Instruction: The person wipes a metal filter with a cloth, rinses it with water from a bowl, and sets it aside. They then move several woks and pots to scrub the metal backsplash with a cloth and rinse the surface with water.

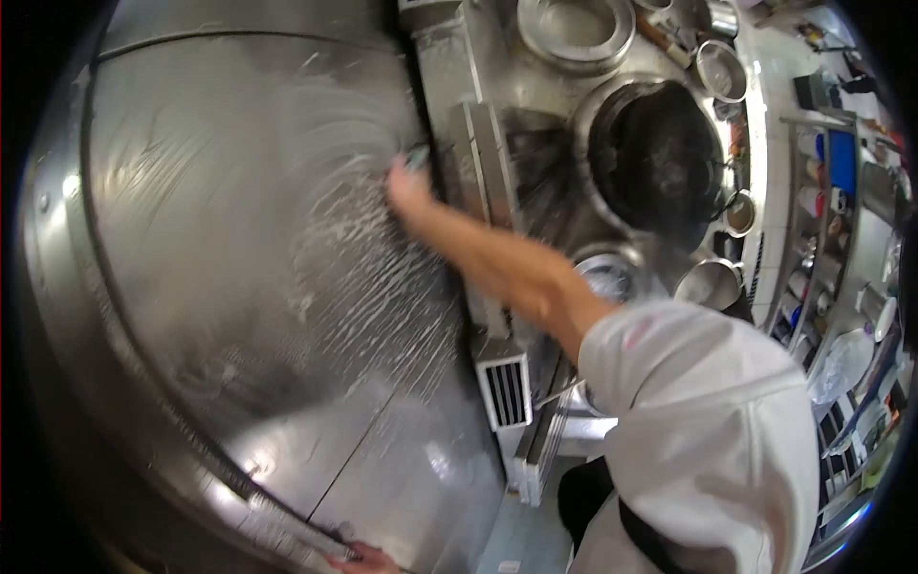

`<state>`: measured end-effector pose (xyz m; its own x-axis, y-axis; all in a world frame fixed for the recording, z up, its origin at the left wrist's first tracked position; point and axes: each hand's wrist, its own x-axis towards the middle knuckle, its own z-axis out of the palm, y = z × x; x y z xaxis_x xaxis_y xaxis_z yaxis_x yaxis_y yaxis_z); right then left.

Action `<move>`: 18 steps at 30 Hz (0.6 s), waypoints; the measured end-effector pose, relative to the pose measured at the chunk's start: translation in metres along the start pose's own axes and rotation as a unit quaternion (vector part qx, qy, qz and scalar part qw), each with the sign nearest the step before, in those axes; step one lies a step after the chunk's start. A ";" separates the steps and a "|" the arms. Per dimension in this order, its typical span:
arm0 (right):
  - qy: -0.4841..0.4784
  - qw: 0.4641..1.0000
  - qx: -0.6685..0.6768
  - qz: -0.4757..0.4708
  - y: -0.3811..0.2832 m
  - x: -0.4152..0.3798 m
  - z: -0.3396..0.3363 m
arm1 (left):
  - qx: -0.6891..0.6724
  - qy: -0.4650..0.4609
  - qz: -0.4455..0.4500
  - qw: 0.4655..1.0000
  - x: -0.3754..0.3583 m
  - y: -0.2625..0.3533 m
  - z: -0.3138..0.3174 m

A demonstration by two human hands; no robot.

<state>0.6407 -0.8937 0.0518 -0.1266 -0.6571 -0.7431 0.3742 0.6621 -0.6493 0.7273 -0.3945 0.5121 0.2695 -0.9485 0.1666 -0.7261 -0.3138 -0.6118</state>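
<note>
My right hand (pixel 409 188) reaches up and presses a small green scouring pad (pixel 419 156) against a large stainless steel panel (pixel 239 239). White soapy streaks fan across the panel around and below the pad. The arm, blurred by motion, wears a white sleeve (pixel 708 421). My left hand (pixel 360 558) shows only partly at the bottom edge, resting on the panel's lower rim (pixel 277 521); its fingers are mostly cut off from view.
To the right lies a steel cooking range with a black wok (pixel 658 158) in its well, a metal ring (pixel 576 29), several metal bowls (pixel 722 69) and a vent grille (pixel 507 390). Shelves with containers (pixel 837 163) stand at the far right.
</note>
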 end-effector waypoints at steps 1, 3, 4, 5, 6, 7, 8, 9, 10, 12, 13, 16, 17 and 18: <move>-0.004 0.997 0.009 -0.074 -0.023 -0.049 -0.015 | -0.263 -0.062 -0.139 0.953 0.045 0.071 -0.032; -0.161 0.899 -0.060 -0.403 -0.091 -0.154 -0.034 | -0.097 -0.096 -0.034 0.990 0.040 0.052 -0.045; -0.208 0.834 0.024 -0.510 -0.118 -0.163 -0.020 | 0.042 -0.111 0.065 0.991 0.038 0.055 -0.039; -0.271 0.746 0.101 -0.600 -0.143 -0.172 -0.004 | 0.016 -0.065 0.068 0.995 0.048 0.075 -0.043; -0.224 0.732 0.010 -0.644 -0.170 -0.178 -0.007 | -0.007 -0.061 -0.028 0.998 0.034 0.059 -0.034; -0.115 0.758 -0.017 -0.642 -0.162 -0.149 0.010 | -0.033 -0.056 -0.033 0.997 0.047 0.068 -0.040; -0.011 0.772 -0.041 -0.635 -0.146 -0.092 0.038 | -0.059 -0.048 -0.046 0.996 0.056 0.083 -0.046; -0.005 0.882 -0.027 -0.470 -0.130 -0.044 0.026 | -0.056 -0.045 -0.051 0.996 0.053 0.084 -0.044; 0.006 0.970 0.010 -0.242 -0.115 0.004 0.012 | 0.072 -0.082 -0.030 0.994 0.051 0.081 -0.043; 0.075 0.997 0.017 0.031 -0.064 0.061 0.003 | -0.052 -0.115 -0.133 0.983 0.051 0.069 -0.047; 0.115 0.993 -0.014 0.028 -0.048 0.057 0.014 | -0.043 -0.094 -0.136 0.985 0.043 0.053 -0.033; 0.047 0.977 0.001 -0.208 -0.098 -0.020 -0.003 | -0.079 -0.057 -0.064 0.993 0.057 0.065 -0.044; -0.041 0.917 0.032 -0.395 -0.136 -0.036 -0.001 | -0.107 -0.058 -0.120 0.985 0.050 0.053 -0.035; -0.042 0.915 0.032 -0.400 -0.139 -0.031 -0.001 | -0.110 -0.055 -0.123 0.985 0.050 0.059 -0.029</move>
